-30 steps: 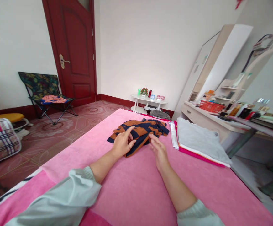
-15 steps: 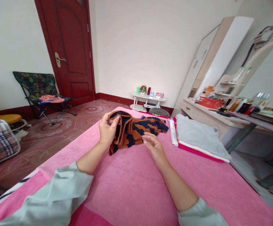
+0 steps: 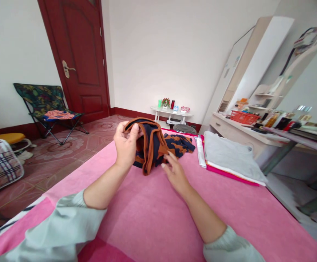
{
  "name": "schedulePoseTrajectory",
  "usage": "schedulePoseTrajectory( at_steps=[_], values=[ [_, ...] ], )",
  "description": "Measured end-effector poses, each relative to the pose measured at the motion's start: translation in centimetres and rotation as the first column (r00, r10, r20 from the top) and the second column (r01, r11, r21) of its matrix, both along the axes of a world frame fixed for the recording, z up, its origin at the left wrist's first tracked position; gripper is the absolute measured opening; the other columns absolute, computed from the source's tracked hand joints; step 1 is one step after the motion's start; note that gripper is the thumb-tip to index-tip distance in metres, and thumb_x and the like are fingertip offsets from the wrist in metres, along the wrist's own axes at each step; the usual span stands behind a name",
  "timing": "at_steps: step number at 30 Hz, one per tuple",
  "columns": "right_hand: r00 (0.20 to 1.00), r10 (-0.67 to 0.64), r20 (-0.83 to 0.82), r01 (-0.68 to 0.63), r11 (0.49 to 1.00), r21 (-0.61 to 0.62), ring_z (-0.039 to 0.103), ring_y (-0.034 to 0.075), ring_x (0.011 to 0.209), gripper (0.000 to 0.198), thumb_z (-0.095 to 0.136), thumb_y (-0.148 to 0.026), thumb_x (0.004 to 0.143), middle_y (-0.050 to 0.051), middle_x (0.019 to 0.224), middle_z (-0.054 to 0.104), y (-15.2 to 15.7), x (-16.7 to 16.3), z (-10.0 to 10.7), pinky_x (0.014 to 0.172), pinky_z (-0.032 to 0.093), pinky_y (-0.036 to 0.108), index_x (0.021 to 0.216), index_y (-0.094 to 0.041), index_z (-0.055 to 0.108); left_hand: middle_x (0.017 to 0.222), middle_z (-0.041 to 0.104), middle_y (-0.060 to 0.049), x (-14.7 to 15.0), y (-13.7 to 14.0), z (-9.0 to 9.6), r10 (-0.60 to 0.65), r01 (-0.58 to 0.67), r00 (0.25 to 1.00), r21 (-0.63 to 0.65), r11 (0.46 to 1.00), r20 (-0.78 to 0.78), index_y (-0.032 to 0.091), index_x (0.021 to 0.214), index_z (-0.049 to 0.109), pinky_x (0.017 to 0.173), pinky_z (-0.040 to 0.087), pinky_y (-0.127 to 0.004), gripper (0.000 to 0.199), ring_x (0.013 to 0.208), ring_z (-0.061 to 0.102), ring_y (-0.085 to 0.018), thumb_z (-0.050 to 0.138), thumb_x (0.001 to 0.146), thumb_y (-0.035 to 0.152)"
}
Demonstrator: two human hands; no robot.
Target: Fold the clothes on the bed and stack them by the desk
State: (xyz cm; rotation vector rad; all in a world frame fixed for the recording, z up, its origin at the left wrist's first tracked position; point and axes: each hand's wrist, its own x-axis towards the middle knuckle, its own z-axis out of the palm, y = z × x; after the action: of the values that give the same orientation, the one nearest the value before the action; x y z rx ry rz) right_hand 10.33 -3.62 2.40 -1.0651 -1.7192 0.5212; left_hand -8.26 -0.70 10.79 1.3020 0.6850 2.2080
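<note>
A striped brown and dark-blue garment lies partly bunched on the pink bedspread. My left hand pinches its brown-banded edge, thumb in front, and holds that end raised so the dark inside shows. The far end of the garment lies flat toward the right. Just right of the raised part is my right hand, its fingers apart at the cloth; whether the fingertips touch it I cannot tell. The garment's exact kind is hidden by its folds.
Folded clothes with a grey top are stacked on the bed's right side. Beyond stands a white dresser with a red basket. A camouflage folding chair is at left, near a red door. A low white table stands by the wall.
My left hand has lifted the garment's edge slightly, and its banded opening has shifted right and hangs differently. My right hand has moved a little left and down, closer to the cloth.
</note>
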Motion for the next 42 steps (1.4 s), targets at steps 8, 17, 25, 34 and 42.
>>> schedulePoseTrajectory(
  at_steps=[8, 17, 25, 34, 42],
  values=[
    [0.906, -0.345, -0.245, 0.414, 0.842, 0.345, 0.049, 0.019, 0.120, 0.032, 0.048, -0.031, 0.086, 0.007, 0.125, 0.058, -0.6, 3.6, 5.7, 0.104, 0.034, 0.038, 0.112, -0.021, 0.064, 0.085, 0.067, -0.003, -2.4, 4.1, -5.6, -0.080, 0.063, 0.995, -0.248, 0.967, -0.060, 0.017, 0.095, 0.054, 0.067, 0.058, -0.029, 0.032, 0.073, 0.068, -0.015, 0.064, 0.078, 0.042],
    [0.941, -0.078, 0.329, 0.167, 0.953, -0.251, 0.052, 0.013, 0.044, 0.042, 0.055, -0.050, 0.079, -0.001, 0.043, 0.055, -0.6, 2.3, 0.8, 0.047, 0.035, 0.023, 0.050, -0.020, 0.057, 0.069, 0.067, -0.004, -5.7, 7.6, -12.3, -0.008, -0.169, 0.949, -0.529, 0.832, -0.315, 0.015, 0.082, 0.056, 0.054, 0.053, -0.028, 0.035, 0.061, 0.066, -0.019, 0.065, 0.071, 0.047],
    [0.809, -0.177, 0.561, 0.260, 0.963, -0.070, 0.056, 0.025, 0.114, 0.055, 0.060, -0.021, 0.074, 0.015, 0.129, 0.056, -0.1, 1.7, -0.3, 0.094, 0.044, 0.037, 0.128, -0.014, 0.053, 0.064, 0.064, -0.001, -6.1, 8.0, -12.8, 0.071, -0.324, 0.882, -0.490, 0.809, -0.466, 0.016, 0.079, 0.060, 0.053, 0.045, -0.024, 0.037, 0.060, 0.061, -0.017, 0.062, 0.072, 0.053],
    [0.777, -0.217, 0.591, 0.261, 0.965, 0.012, 0.045, 0.027, 0.123, 0.059, 0.057, -0.024, 0.080, 0.019, 0.131, 0.049, 1.8, 3.7, -3.1, 0.105, 0.037, 0.041, 0.135, -0.007, 0.043, 0.064, 0.060, 0.000, -5.3, 7.0, -12.1, 0.106, -0.392, 0.810, -0.399, 0.829, -0.577, 0.017, 0.073, 0.063, 0.060, 0.044, -0.025, 0.032, 0.063, 0.057, -0.016, 0.058, 0.077, 0.048],
    [0.830, -0.372, 0.415, 0.346, 0.928, 0.138, 0.053, 0.025, 0.092, 0.010, 0.057, -0.020, 0.075, 0.009, 0.091, 0.060, 2.9, 4.1, -3.4, 0.083, 0.045, 0.039, 0.080, -0.020, 0.066, 0.099, 0.064, -0.008, -4.6, 6.6, -11.8, 0.182, -0.386, 0.813, -0.278, 0.880, -0.553, 0.019, 0.063, 0.058, 0.089, 0.043, -0.034, 0.021, 0.099, 0.058, -0.023, 0.071, 0.064, 0.035]
  ],
)
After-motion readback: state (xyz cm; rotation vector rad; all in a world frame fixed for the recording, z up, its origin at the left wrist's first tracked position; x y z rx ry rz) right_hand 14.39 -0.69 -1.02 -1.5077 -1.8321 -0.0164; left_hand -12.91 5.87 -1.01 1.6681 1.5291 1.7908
